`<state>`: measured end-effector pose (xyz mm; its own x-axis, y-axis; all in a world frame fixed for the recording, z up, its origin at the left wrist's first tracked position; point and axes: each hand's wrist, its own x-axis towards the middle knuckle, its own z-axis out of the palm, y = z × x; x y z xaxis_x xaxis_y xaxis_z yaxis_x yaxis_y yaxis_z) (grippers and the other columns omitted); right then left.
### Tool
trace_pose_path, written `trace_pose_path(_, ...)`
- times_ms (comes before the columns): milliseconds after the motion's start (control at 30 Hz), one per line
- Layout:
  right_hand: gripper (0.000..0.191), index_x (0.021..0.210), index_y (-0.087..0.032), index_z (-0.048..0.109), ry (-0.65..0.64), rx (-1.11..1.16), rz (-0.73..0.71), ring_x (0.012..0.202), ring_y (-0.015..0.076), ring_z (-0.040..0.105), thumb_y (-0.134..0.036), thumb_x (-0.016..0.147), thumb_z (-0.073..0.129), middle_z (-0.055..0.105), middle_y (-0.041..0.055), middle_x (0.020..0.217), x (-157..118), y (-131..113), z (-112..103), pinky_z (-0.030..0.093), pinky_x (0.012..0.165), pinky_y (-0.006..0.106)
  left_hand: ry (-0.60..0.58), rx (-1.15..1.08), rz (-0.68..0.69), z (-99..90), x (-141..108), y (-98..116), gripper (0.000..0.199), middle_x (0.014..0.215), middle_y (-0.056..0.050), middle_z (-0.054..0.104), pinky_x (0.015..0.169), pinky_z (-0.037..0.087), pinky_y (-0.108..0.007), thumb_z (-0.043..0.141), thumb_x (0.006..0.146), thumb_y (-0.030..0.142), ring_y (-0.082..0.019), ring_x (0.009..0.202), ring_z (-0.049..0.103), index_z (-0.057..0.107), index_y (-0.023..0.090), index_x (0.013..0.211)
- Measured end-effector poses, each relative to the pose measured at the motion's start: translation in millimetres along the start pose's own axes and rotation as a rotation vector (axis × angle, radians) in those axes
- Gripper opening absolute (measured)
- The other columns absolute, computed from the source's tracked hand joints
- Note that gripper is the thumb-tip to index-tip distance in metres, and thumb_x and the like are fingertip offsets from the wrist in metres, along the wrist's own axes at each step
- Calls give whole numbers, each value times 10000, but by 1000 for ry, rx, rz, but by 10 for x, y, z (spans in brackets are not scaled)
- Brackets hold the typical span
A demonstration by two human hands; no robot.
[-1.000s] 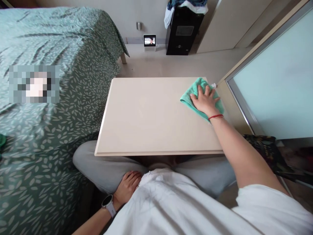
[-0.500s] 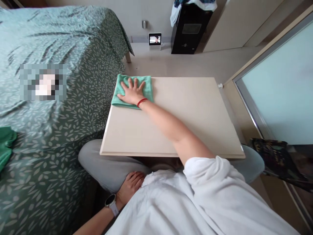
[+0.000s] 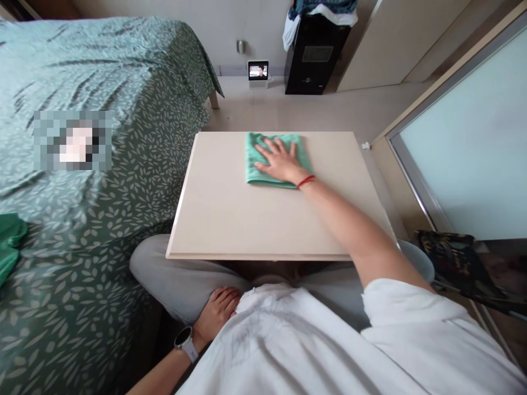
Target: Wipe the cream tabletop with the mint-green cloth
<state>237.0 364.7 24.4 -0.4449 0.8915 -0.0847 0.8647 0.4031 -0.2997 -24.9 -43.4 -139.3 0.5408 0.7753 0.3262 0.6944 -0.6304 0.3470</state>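
Observation:
My right hand (image 3: pixel 281 160) lies flat with spread fingers on a folded green cloth (image 3: pixel 256 176), pressing it against the tabletop. A red cord circles that wrist. Under the cloth is a small cream-coloured table (image 3: pixel 230 219), standing just beyond my lap; the cloth covers part of its far half, around the middle. My left hand (image 3: pixel 218 312) rests on my left thigh beside the hem of my white shirt, fingers loosely extended and nothing seen in it. A watch (image 3: pixel 184 338) with a pale strap is on the left wrist.
Left of the table is a bed (image 3: pixel 135 137) with a green leaf-print cover and a green fabric piece (image 3: pixel 10 241). A small screen device (image 3: pixel 258 74) and a black cabinet (image 3: pixel 315 60) stand by the wall. A framed glass panel (image 3: pixel 465 137) flanks the right side.
My right hand and the green cloth under it have slid right across the table, away from the far left corner. My left hand stays on the thigh. The view shifts slightly.

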Motion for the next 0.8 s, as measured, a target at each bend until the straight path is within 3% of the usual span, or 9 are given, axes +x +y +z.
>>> trace_pose_path(167, 844, 1853, -264, 329, 64, -53, 369, 1785, 498, 105, -638, 1097, 369, 170, 110, 1954, -666, 1060, -274, 106, 1335, 908, 2, -11, -5, -13, 20, 2, 542, 1209, -40, 806, 1193, 390, -354, 286, 1257, 329, -185, 1167, 716, 783, 137, 1159)
trace_pose_path(233, 842, 1848, -247, 328, 103, -54, 467, 1776, 518, 121, -646, 1107, 328, 179, 133, 1949, -951, 1284, -279, 145, 1314, 930, 4, -11, -3, -9, 23, 1, 552, 1209, -38, 806, 1174, 401, -367, 281, 1261, 346, -190, 1161, 721, 783, 140, 1157)
trace_pose_path(333, 822, 1839, -197, 333, 156, -48, 579, 1748, 558, 165, -617, 1135, 279, 183, 185, 1937, -1275, 1365, -225, 251, 1253, 957, 17, 15, 15, 1, 24, -6, 526, 1212, -26, 805, 1149, 423, -379, 292, 1262, 354, -184, 1159, 728, 766, 147, 1169)
trace_pose_path(433, 803, 1837, -140, 335, 168, -81, 643, 1719, 591, 203, -572, 1163, 269, 182, 248, 1922, -1384, 1231, -152, 299, 1228, 938, 23, 36, 28, 4, 32, -7, 503, 1208, -18, 804, 1130, 437, -383, 290, 1262, 350, -175, 1156, 730, 746, 151, 1181)
trace_pose_path(567, 815, 1843, -128, 312, 127, -171, 588, 1722, 593, 208, -581, 1166, 312, 216, 277, 1906, -1178, 855, -62, 276, 1235, 937, 29, 26, 26, -5, 55, -2, 496, 1203, -14, 801, 1129, 438, -380, 274, 1262, 332, -173, 1153, 721, 733, 159, 1189)
trace_pose_path(667, 818, 1858, -152, 280, 72, -230, 437, 1734, 570, 210, -584, 1163, 289, 209, 253, 1918, -854, 379, 16, 270, 1254, 926, 33, 20, 27, 0, 56, -3, 485, 1201, -17, 802, 1131, 437, -376, 281, 1260, 318, -172, 1161, 717, 731, 155, 1185)
trace_pose_path(800, 831, 1866, -168, 277, 10, -155, 193, 1755, 565, 151, -577, 1146, 355, 160, 220, 1937, -336, -514, 154, 179, 1289, 933, 28, 8, 30, 15, 33, -6, 475, 1194, -23, 801, 1155, 425, -379, 296, 1259, 318, -175, 1169, 708, 732, 146, 1185)
